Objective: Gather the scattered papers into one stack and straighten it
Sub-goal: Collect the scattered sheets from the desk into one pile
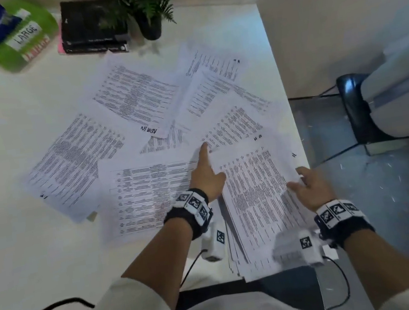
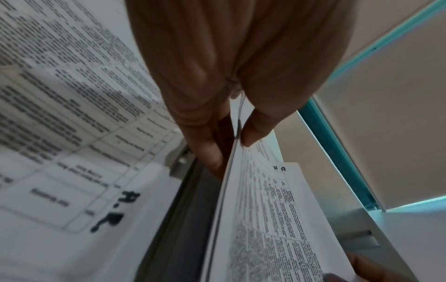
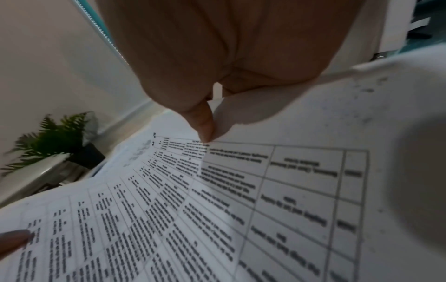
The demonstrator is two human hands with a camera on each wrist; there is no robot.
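A thick stack of printed papers (image 1: 258,200) is lifted and tilted over the near right part of the white table (image 1: 41,259). My left hand (image 1: 207,173) pinches the stack's left edge (image 2: 229,190), thumb on top and fingers beneath. My right hand (image 1: 306,184) grips the right edge, its thumb (image 3: 206,133) pressing the top sheet (image 3: 217,209), which bends over the fingers. Several loose sheets still lie spread out: one marked ADMIN (image 1: 136,96), one at the left (image 1: 72,166), one with a table grid (image 1: 146,198) and others overlapping at the right (image 1: 230,121).
At the table's back stand a green box labelled LARGE (image 1: 13,37), stacked black books (image 1: 93,25) and a potted fern (image 1: 147,9). The table's right edge (image 1: 291,115) runs close by the stack; beyond it are floor and a dark chair base (image 1: 355,105).
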